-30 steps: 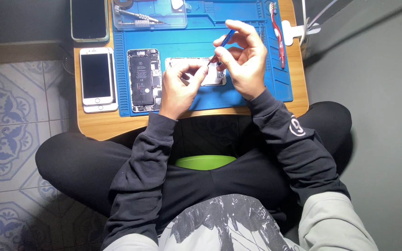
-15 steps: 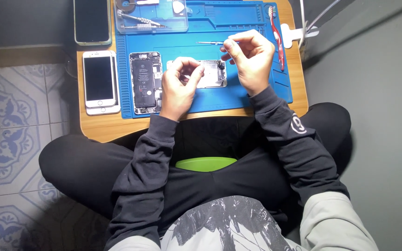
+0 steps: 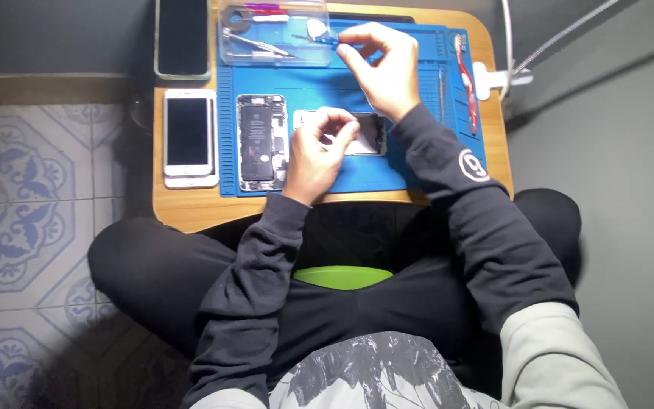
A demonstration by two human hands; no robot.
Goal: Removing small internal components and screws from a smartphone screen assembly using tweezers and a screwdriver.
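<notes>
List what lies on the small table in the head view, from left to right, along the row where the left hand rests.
White phone → opened phone → left hand on the screen part → right sleeve → red-handled tool at the blue mat edge.

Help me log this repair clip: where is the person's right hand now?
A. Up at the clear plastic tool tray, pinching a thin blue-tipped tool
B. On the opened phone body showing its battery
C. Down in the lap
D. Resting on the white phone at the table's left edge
A: the right hand is raised to the clear plastic tool tray at the blue work mat's top edge, fingers pinching a thin blue-tipped tool.
</notes>
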